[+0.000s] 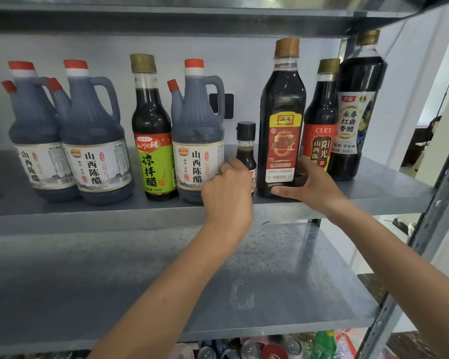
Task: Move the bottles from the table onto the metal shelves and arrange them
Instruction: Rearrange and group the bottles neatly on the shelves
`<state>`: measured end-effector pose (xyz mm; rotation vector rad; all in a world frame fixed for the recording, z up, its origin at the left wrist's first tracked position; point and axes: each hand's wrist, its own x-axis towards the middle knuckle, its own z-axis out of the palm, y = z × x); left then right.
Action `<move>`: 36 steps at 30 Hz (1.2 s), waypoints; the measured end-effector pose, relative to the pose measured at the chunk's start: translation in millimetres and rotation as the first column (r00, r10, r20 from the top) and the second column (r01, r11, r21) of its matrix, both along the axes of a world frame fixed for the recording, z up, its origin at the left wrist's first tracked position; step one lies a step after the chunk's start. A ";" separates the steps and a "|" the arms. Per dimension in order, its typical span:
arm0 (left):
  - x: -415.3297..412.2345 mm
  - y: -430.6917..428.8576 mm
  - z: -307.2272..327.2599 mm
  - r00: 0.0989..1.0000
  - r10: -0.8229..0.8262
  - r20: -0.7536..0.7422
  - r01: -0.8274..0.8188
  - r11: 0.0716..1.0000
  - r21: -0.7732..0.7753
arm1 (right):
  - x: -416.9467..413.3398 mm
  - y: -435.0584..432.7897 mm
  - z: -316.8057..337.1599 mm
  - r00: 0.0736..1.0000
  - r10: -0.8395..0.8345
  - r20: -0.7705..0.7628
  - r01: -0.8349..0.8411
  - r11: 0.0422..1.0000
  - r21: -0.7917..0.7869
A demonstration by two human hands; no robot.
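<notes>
at the bottom edge, under the lowest visible shelf, sit the tops of several cans (250, 349) and a green bottle (323, 344). above them a bare grey metal shelf (114, 281) spans the frame, and both forearms reach across it toward the shelf above.

the left hand (228, 193) is curled around the lower part of a small dark bottle with a black cap (246, 143), its fingers bent over the bottle's left side and just touching the label of the jug beside it; it appears to grip the small bottle. the right hand (306, 187) holds the base of the tall danyu vinegar bottle (281, 120), thumb across the front below the red and yellow label, fingers wrapped behind its right side. this bottle stands upright near the front edge of the upper shelf (373, 195).

along that shelf, left of the small bottle, stands a blue-grey handled jug with a red cap (197, 125), then a dark bottle with a green label (152, 141), then two more handled jugs (88, 130), one just beside the other (34, 130). right of the danyu bottle stands a dark bottle with a red cucu label (319, 117), and further right, deeper on the shelf, a tall dark bottle with a white label (358, 99). all stand upright.

behind the row is a pale wall with a black wall plate (227, 104).
</notes>
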<state>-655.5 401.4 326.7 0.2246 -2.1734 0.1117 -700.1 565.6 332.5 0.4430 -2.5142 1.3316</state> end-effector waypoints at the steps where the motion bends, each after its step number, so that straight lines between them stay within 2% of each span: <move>1: 0.1 0.3 -0.4 1.000 -0.004 -0.009 0.004 1.000 0.012 | -1.4 2.4 0.3 0.999 0.028 0.029 -0.028 1.000 -0.014; 4: 0.5 0.9 -3.0 1.000 -0.003 -0.030 0.004 1.000 0.029 | -3.9 6.0 0.3 0.997 0.061 0.054 -0.059 0.997 -0.043; 17: -2.5 7.6 -7.6 0.998 0.019 -0.065 -0.015 0.998 0.060 | -2.2 -0.5 -1.6 0.999 0.043 -0.023 -0.044 0.998 -0.047; 23: 11.2 8.5 -28.6 0.981 -0.073 -0.180 0.084 0.995 0.056 | 6.7 4.2 -2.1 0.995 0.084 -0.048 -0.084 0.996 0.009; 26: 17.9 12.6 -51.7 0.960 -0.112 -0.258 0.102 0.993 -0.054 | 9.9 25.6 -5.3 0.994 0.102 -0.024 -0.102 0.995 0.000; 29: 16.7 24.9 -60.6 0.924 -0.233 -0.305 0.168 0.960 -0.224 | 8.9 58.7 -9.0 0.995 -0.051 -0.081 0.043 0.994 -0.099; 32: 6.0 46.2 -61.1 0.872 -0.439 -0.216 0.356 0.872 -0.336 | -2.1 89.5 -5.5 0.963 -0.267 -0.028 0.243 0.912 -0.332; 34: -3.3 62.2 -61.0 0.836 -0.535 -0.122 0.468 0.812 -0.348 | -13.3 102.3 1.6 0.947 -0.314 0.069 0.314 0.858 -0.407; 36: -8.3 80.7 -52.0 0.814 -0.580 -0.035 0.556 0.796 -0.240 | -25.3 109.1 7.7 0.947 -0.289 0.140 0.321 0.854 -0.409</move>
